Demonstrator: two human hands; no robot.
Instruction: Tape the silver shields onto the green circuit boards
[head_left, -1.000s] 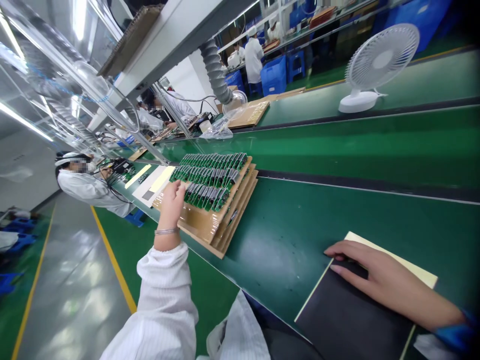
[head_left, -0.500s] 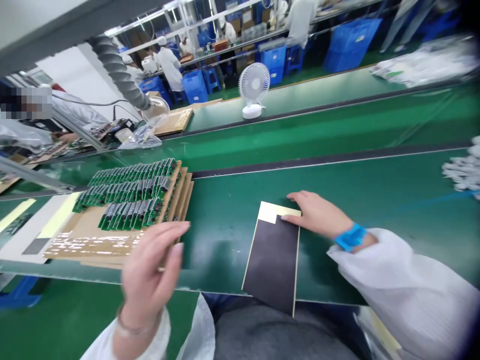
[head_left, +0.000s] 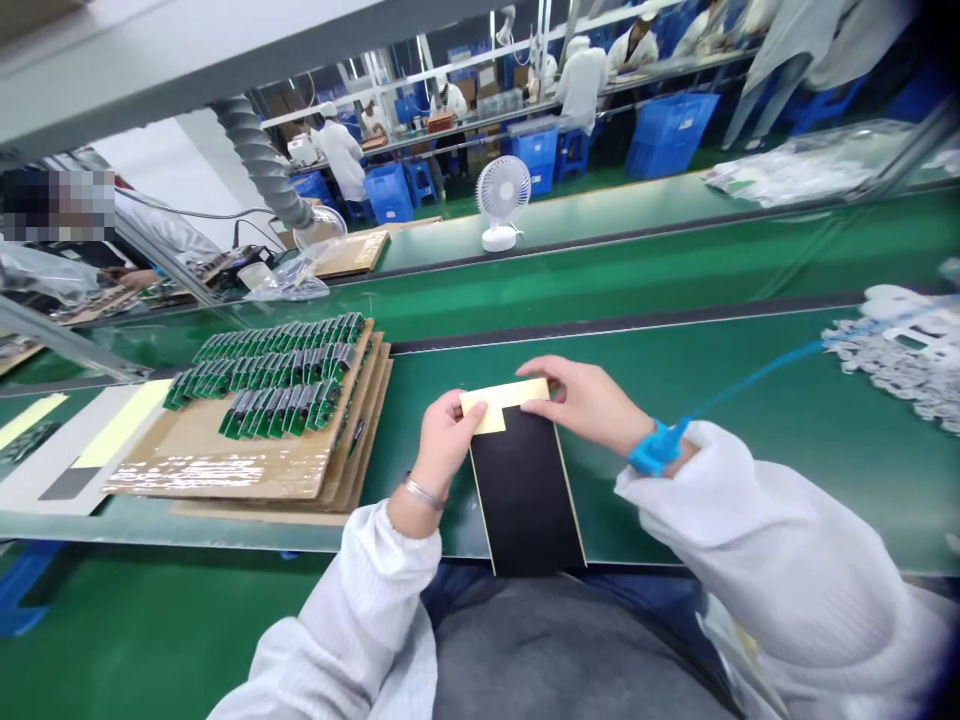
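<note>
A black rectangular sheet (head_left: 529,490) with a pale yellow backing strip (head_left: 517,393) along its far end lies in front of me, its near end reaching past the bench edge. My left hand (head_left: 448,432) pinches the strip's left corner, thumb on top. At the right corner, my right hand (head_left: 577,400) is closed on the same strip, thumb above and fingers behind. A blue wrist strap (head_left: 654,450) circles the right wrist. To the left, green circuit boards (head_left: 289,405) stand in rows on stacked brown cardboard (head_left: 225,475).
A grey board (head_left: 56,490) with a yellow strip lies far left. White plastic parts (head_left: 900,350) are heaped at right, where the strap's blue cord leads. A small white fan (head_left: 502,200) stands on the raised ledge. Co-workers sit beyond and at far left.
My left hand has moved right, from beside the cardboard stack to the yellow strip's left corner, and closed on it. My right hand has shifted slightly left with the sheet.
</note>
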